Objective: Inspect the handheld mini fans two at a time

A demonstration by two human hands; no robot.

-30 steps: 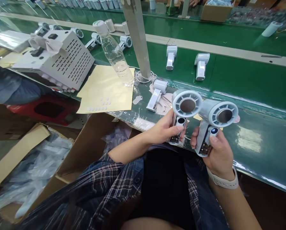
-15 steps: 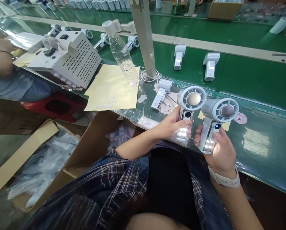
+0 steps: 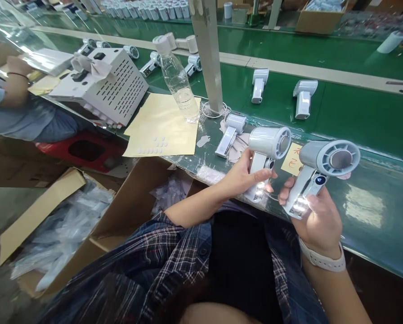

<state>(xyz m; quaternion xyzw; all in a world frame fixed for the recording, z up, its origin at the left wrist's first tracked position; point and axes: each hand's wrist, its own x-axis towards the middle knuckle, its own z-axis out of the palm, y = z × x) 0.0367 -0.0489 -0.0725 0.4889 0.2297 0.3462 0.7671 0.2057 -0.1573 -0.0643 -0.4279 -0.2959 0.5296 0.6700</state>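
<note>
A pale blue handheld fan (image 3: 269, 140) is gripped by its handle in my left hand (image 3: 244, 176), its round head turned toward the right. My right hand (image 3: 321, 220) holds a second handheld fan (image 3: 328, 157), nearer to me, with a small lit display on its handle. Both fans are above the front edge of the bench. Left of them another fan (image 3: 231, 134) lies on scraps of pale paper (image 3: 237, 150). A yellow note (image 3: 291, 160) with red writing shows between the two held fans.
A water bottle (image 3: 177, 85) stands on yellow sheets (image 3: 161, 117) beside a metal post (image 3: 208, 58). Two fans (image 3: 260, 85) (image 3: 305, 98) lie on the green belt (image 3: 350, 108). Farther left are a white vented box (image 3: 103, 85) and another person's arm (image 3: 17, 81). Below, an open carton (image 3: 120, 202) contains plastic bags.
Both held fans have turned, so their heads point more to the right. My right hand has moved slightly right with its fan, uncovering more of the yellow note.
</note>
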